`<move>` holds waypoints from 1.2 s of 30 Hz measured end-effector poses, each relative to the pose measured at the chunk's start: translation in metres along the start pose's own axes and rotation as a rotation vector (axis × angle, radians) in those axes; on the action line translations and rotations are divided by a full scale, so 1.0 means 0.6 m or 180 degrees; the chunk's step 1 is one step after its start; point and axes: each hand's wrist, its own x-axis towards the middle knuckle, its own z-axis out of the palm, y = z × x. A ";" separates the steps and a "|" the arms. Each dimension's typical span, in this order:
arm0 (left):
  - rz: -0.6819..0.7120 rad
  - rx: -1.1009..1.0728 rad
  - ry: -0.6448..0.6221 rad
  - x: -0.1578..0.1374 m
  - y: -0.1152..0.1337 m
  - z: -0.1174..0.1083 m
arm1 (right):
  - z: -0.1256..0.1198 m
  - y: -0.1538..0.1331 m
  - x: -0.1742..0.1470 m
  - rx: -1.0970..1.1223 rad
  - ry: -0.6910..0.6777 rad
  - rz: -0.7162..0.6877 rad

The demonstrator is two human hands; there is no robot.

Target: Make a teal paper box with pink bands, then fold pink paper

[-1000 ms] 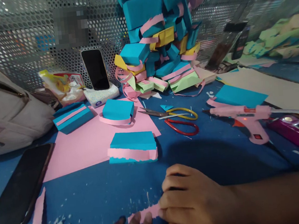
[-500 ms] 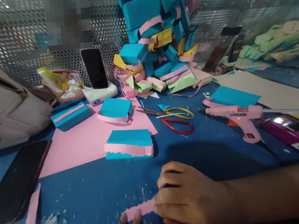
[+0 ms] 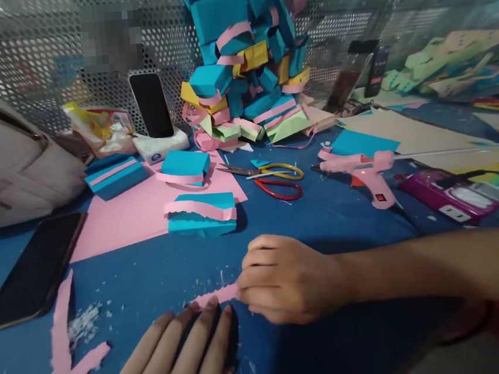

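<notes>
Indoor light dimmish, source prob. overhead. Dk shadows lay on table [image 3: 135,280] either side of R forearm [image 3: 415,262]. Mesh [image 3: 165,42] glared top rt. Bag [image 3: 7,145] looked stretched at L edge; far-rt bkgd blurred; pixelated patch up L.

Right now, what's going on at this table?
A person is handling a narrow pink strip on the blue table. The right hand holds its right end; the left hand lies with its fingers spread, fingertips at the other end. Two other pink strips lie crossed at the left. Beyond the hands are three blue paper pieces with pink bands. The open scissors and the pink glue gun lie on the table, neither in hand.
</notes>
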 end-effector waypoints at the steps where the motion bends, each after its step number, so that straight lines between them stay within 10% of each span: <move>1: -0.0093 -0.0141 0.0054 0.004 -0.006 -0.003 | -0.002 -0.001 0.001 -0.0031 -0.0044 0.0002; 16: -0.1722 -0.2045 -0.0762 0.053 -0.045 0.013 | 0.000 -0.004 0.000 0.0277 -0.0115 0.0599; 36: -0.2495 -0.2959 -0.0255 0.047 -0.044 0.017 | -0.003 0.003 0.005 0.0475 0.0333 0.0348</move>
